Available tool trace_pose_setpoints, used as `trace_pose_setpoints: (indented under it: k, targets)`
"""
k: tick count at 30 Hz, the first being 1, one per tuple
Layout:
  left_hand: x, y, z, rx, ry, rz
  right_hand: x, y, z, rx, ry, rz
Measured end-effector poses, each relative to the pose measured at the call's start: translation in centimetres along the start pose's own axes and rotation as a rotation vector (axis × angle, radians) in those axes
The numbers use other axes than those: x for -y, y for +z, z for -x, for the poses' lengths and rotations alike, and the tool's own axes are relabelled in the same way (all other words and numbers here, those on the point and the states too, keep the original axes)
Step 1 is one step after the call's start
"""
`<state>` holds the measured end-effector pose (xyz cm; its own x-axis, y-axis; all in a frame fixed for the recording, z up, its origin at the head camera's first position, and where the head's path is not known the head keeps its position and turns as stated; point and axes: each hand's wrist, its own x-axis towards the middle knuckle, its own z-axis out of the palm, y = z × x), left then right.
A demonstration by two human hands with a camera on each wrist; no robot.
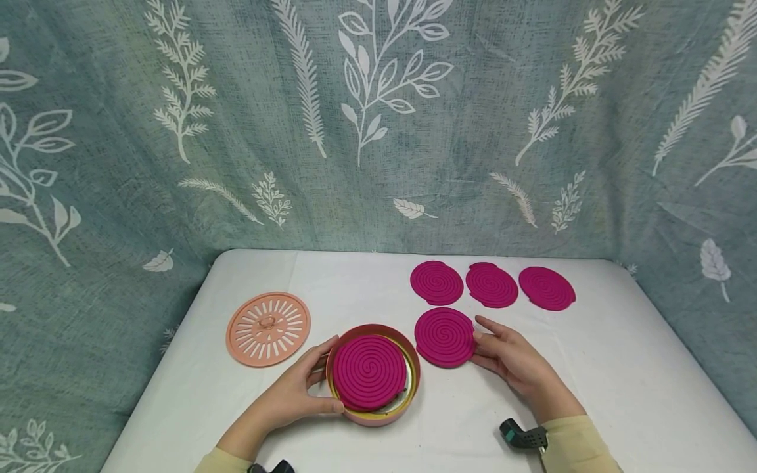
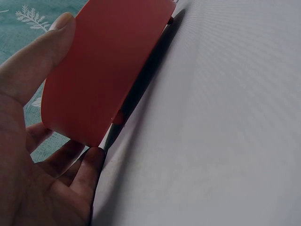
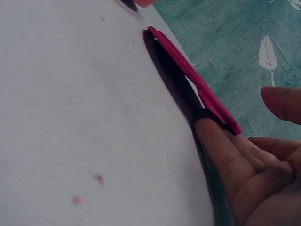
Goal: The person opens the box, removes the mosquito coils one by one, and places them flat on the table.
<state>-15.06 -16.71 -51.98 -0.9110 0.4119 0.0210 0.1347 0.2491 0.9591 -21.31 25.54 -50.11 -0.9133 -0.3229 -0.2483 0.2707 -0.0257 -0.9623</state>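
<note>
My left hand (image 1: 298, 391) grips the side of a round salmon tin (image 1: 416, 394), thumb on the near side and fingers on the far side. A magenta mosquito coil (image 1: 369, 372) lies inside the tin over a yellow inner rim. In the left wrist view the tin's outer wall (image 2: 103, 66) shows, fingertips under its lower edge. My right hand (image 1: 511, 358) holds another magenta mosquito coil (image 1: 445, 337) by its right edge. The right wrist view shows that coil (image 3: 188, 70) edge-on, a shadowed gap beneath it, fingers under its edge and the thumb apart.
Three more magenta coils (image 1: 436, 283) lie in a row at the back right of the white table (image 1: 609, 368). A slotted salmon lid (image 1: 242, 332) with a small ring handle lies at the left. Behind the table hangs a green leaf-patterned cloth (image 1: 473, 131).
</note>
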Motion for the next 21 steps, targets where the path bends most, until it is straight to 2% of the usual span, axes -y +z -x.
trace_pose_setpoints:
  k: [6,21]
  targets:
    - [0.0,0.0,0.0,0.003,0.008,-0.015,0.6,-0.7,0.5,0.011,-0.001,-0.003]
    - [0.1,0.0,-0.1,-0.004,0.004,-0.013,1.7,-1.7,1.1,0.000,0.007,0.074]
